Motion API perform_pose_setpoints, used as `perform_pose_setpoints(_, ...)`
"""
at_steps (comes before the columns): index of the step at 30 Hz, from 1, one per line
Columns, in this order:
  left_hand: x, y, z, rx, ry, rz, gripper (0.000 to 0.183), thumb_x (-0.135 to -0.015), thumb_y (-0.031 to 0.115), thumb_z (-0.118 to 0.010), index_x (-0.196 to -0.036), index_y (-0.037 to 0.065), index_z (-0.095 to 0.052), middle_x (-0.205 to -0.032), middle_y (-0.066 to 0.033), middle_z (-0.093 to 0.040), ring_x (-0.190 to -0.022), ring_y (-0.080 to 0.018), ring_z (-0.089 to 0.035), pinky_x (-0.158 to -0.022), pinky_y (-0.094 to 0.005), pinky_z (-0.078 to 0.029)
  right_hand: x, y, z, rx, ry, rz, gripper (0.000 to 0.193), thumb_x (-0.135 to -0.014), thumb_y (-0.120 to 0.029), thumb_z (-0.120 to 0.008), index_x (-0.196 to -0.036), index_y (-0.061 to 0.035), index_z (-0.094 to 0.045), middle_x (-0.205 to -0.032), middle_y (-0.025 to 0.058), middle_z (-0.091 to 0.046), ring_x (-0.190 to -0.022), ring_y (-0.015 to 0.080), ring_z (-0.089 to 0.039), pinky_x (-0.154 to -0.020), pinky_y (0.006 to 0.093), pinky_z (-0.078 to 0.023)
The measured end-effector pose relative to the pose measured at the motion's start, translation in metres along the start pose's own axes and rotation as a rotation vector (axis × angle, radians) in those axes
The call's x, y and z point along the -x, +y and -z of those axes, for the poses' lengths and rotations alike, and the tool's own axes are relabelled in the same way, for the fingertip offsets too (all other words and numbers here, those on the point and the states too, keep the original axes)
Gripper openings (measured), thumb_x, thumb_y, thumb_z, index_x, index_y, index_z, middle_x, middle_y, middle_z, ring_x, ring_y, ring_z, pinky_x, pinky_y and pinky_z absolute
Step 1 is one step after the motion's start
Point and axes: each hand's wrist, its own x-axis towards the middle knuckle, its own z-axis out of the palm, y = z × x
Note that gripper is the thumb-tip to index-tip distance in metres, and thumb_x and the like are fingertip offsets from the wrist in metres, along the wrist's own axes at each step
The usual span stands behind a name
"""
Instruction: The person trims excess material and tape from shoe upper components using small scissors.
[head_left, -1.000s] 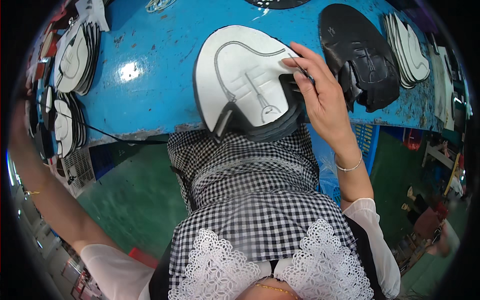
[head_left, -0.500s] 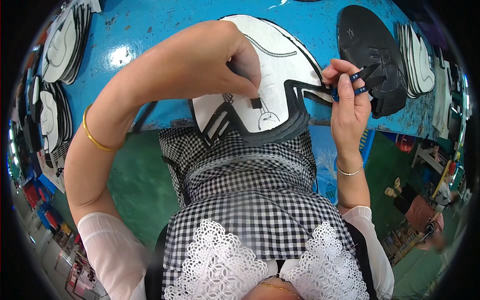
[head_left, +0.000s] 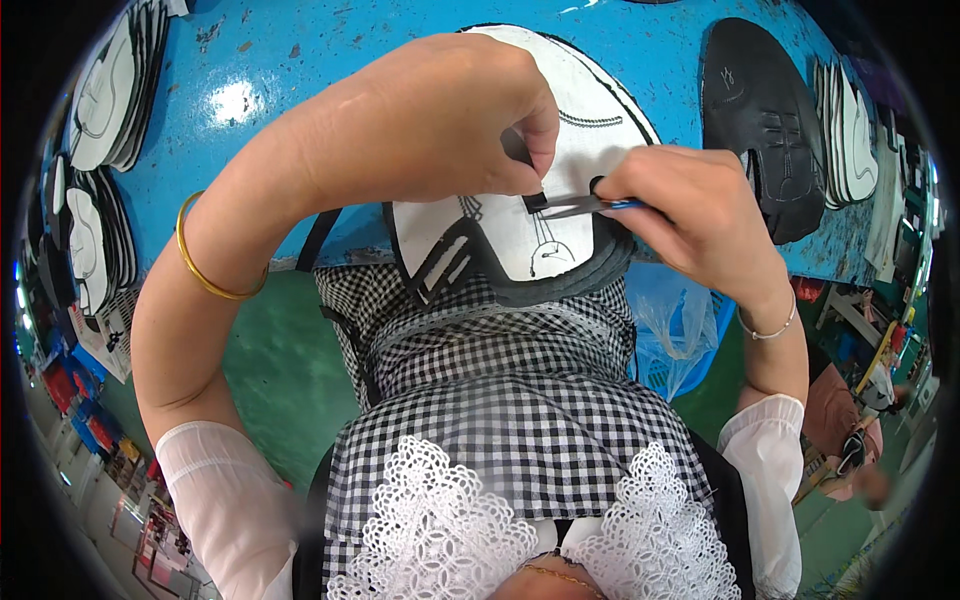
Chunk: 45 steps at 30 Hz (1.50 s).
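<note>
A stack of shoe uppers (head_left: 510, 262), white lining on top and black edges below, lies at the front edge of the blue table. My left hand (head_left: 470, 125) reaches across it, thumb and fingers pinching a small black strip (head_left: 537, 203) against the lining. From the right, my right hand (head_left: 695, 205) is closed around thread snips (head_left: 572, 207); a bit of blue handle shows and most of the grip is hidden. The blades lie at the strip, just beside my left fingertips. Whether they have cut into it, I cannot tell.
A black shoe upper (head_left: 745, 110) lies flat to the right, beside a stack of white-lined pieces (head_left: 845, 140). More stacks (head_left: 115, 90) stand along the left of the table (head_left: 285, 60). A blue basket (head_left: 700, 355) with clear plastic sits below the front edge.
My right hand has swung left with the snips, from near the black upper to the small strip. My left hand has shifted slightly right, still pinching.
</note>
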Motion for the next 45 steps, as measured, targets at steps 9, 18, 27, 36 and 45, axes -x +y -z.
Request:
perform_pose_setpoints(9, 0.004, 0.019, 0.021, -0.518, -0.007, -0.025, 0.017, -0.074, 0.013, -0.079, -0.080, 0.002, -0.068, -0.068, -0.0114, -0.064, -0.062, -0.0244, -0.061, -0.059, -0.0332, -0.047, -0.011, 0.000, 0.012, 0.065, -0.105, 0.032, 0.020, -0.083, -0.020, -0.072, -0.094, -0.0120, -0.058, -0.074, 0.0050, -0.061, -0.069, 0.0284, -0.065, -0.056, 0.0397, -0.046)
perform_pose_setpoints(18, 0.002, 0.016, 0.024, -0.102, -0.078, 0.126, 0.011, -0.083, 0.010, -0.073, -0.085, 0.000, -0.069, -0.073, -0.0116, -0.066, -0.062, -0.0191, -0.060, -0.059, -0.0311, -0.047, -0.017, -0.007, -0.001, 0.357, 0.057, -0.023, 0.017, -0.084, -0.021, -0.069, -0.096, -0.0140, -0.060, -0.077, 0.0014, -0.066, -0.072, 0.0236, -0.068, -0.055, 0.0373, -0.049)
perform_pose_setpoints(27, 0.004, 0.011, 0.031, -0.126, -0.144, 0.045, 0.012, -0.087, 0.009, -0.069, -0.094, 0.000, -0.066, -0.075, -0.0120, -0.065, -0.065, -0.0214, -0.060, -0.061, -0.0322, -0.046, -0.018, -0.004, 0.012, 0.242, -0.003, -0.142, 0.028, -0.095, -0.034, -0.064, -0.104, -0.0074, -0.062, -0.086, 0.0094, -0.067, -0.075, 0.0303, -0.067, -0.065, 0.0378, -0.051)
perform_pose_setpoints(36, 0.008, 0.004, 0.031, 0.046, -0.102, 0.103, 0.012, -0.093, 0.012, -0.064, -0.089, 0.001, -0.061, -0.071, -0.0025, -0.058, -0.066, -0.0099, -0.049, -0.063, -0.0276, -0.044, -0.025, -0.004, 0.012, 0.134, 0.036, -0.130, 0.025, -0.088, -0.029, -0.070, -0.095, -0.0074, -0.061, -0.080, 0.0097, -0.064, -0.067, 0.0277, -0.063, -0.060, 0.0371, -0.048)
perform_pose_setpoints(45, 0.011, -0.006, 0.040, 0.602, 0.305, 0.113, 0.011, -0.092, 0.009, -0.071, -0.099, 0.000, -0.073, -0.074, 0.0019, -0.067, -0.058, -0.0020, -0.053, -0.053, -0.0169, -0.040, -0.017, -0.074, -0.047, 0.524, 0.029, -0.073, 0.020, -0.081, -0.015, -0.063, -0.094, 0.0005, -0.061, -0.117, 0.0267, -0.068, -0.049, 0.0100, -0.055, -0.044, 0.0250, -0.046)
